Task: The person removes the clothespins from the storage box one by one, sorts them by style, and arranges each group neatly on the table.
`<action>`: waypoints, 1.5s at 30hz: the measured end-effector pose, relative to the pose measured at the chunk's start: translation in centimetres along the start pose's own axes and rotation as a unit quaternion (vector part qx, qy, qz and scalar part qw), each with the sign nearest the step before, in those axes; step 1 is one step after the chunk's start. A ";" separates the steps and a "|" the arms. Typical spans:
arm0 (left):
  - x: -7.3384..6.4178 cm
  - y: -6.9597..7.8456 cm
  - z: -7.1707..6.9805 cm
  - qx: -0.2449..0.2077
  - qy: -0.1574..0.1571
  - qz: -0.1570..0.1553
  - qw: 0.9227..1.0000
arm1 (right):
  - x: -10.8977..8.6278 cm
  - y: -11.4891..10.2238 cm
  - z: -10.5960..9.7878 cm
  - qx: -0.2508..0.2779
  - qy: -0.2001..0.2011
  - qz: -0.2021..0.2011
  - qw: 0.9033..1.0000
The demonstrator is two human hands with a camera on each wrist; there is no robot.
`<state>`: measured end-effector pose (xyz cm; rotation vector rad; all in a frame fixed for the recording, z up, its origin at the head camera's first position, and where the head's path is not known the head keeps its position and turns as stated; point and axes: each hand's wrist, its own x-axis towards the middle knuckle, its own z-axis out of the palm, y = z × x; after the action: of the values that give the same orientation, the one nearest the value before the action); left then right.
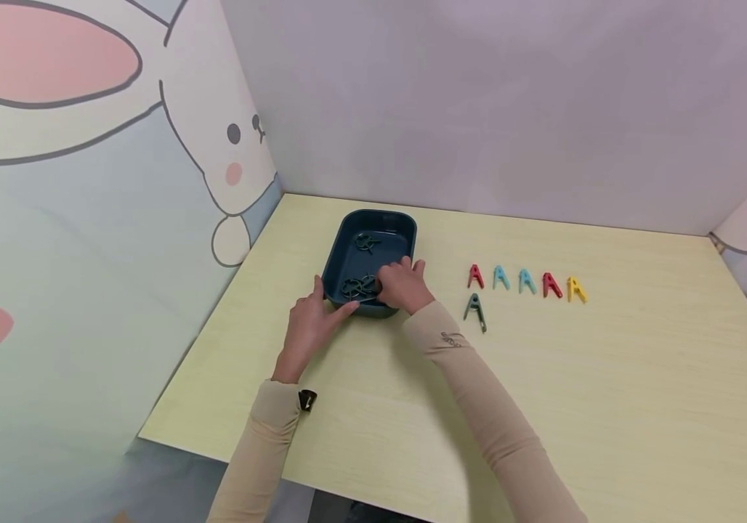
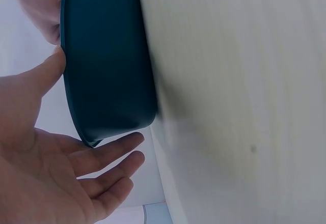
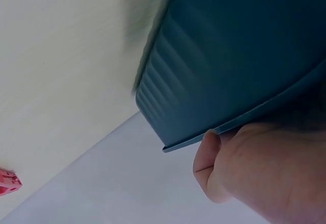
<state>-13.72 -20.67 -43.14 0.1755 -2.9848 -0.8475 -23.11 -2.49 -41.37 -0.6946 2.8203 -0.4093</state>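
A deep dark teal container [image 1: 333,267] stands on the table. Inside it lie a ring-shaped dark green wire piece [image 1: 365,242] near the back and a tangle of similar wire pieces [image 1: 355,288] at the front. My left hand [image 1: 311,325] is at the front left corner, its thumb on the rim and its fingers [image 2: 109,150] extended along the side. My right hand [image 1: 402,285] reaches over the right rim beside the front wire pieces. Its fingertips are hidden inside the container, so I cannot tell whether they pinch anything.
Right of the container is a row of small clothespins: a red one [image 1: 474,276], two light blue ones [image 1: 501,277], another red one [image 1: 551,285] and a yellow one [image 1: 576,289]. A dark green clip [image 1: 475,312] lies in front. Behind the table [image 1: 609,378] rises a pale wall [image 1: 478,109].
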 end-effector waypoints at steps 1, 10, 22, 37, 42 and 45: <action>0.0 0.0 0.0 -0.001 0.001 0.001 1.000 | 0.0 0.0 0.0 -0.002 0.000 0.001 1.000; 0.0 0.0 -0.1 0.001 0.000 0.001 1.000 | 0.1 -0.2 -0.1 -0.015 -0.016 0.006 1.000; -0.1 0.2 -0.2 0.003 0.001 0.002 1.000 | 0.0 -0.1 0.0 -0.023 0.008 -0.015 1.000; 0.0 0.1 -0.2 -0.001 -0.003 -0.004 1.000 | -0.7 0.9 0.3 -0.019 0.078 -0.087 0.993; 0.0 0.1 -0.2 0.003 -0.001 0.003 1.000 | -0.9 1.2 0.3 -0.017 0.114 -0.095 0.989; 0.1 0.1 -0.2 0.006 -0.002 0.003 1.000 | -1.0 1.5 0.4 -0.013 0.138 -0.097 0.986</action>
<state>-13.78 -20.70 -42.86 0.1650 -2.9923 -0.8303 -22.73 -0.80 -42.08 -0.9940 3.0284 -0.5398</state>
